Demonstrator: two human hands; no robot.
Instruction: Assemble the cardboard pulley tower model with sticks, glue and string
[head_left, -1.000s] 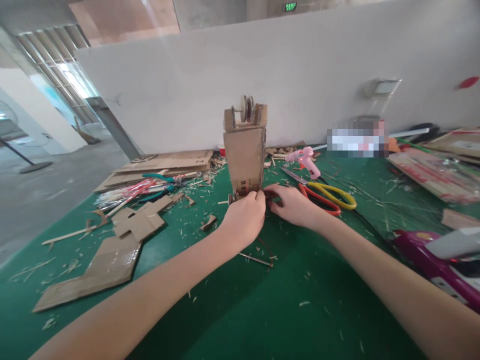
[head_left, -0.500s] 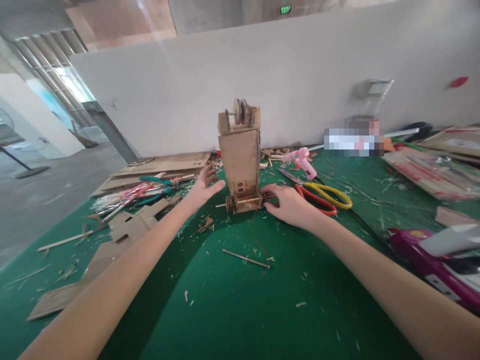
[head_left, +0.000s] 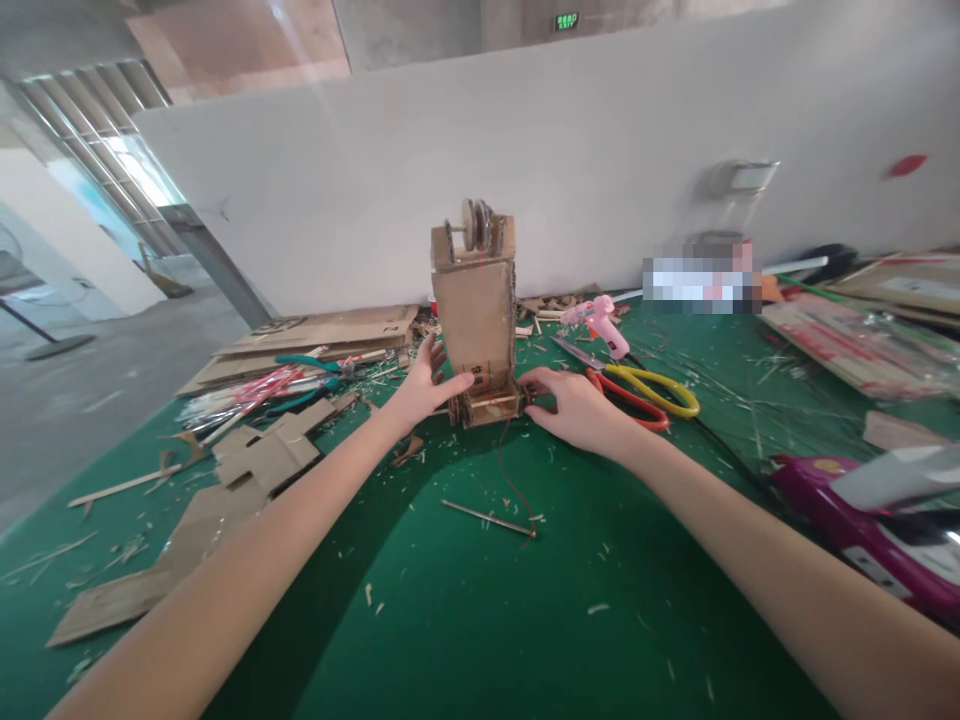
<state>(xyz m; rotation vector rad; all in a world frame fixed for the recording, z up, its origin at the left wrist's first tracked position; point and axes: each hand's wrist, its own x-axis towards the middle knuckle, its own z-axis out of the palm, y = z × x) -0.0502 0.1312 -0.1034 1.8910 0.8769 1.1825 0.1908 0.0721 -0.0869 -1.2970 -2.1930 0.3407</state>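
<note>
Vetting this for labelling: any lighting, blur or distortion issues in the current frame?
Head view: window at upper left washed out; soft shadow beside the left forearm on the green table; wide-lens look stretches both forearms towards the corners; pixelated patch by the wall; small parts at the right hand too soft to make out.

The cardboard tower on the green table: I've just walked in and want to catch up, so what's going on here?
A person has both hands at an upright cardboard tower with round discs on top. The left hand is spread open at its left side, thumb in front; the right hand's fingers are at its lower right corner. A thin reddish thread runs from the base towards a thin rod lying on the table.
</note>
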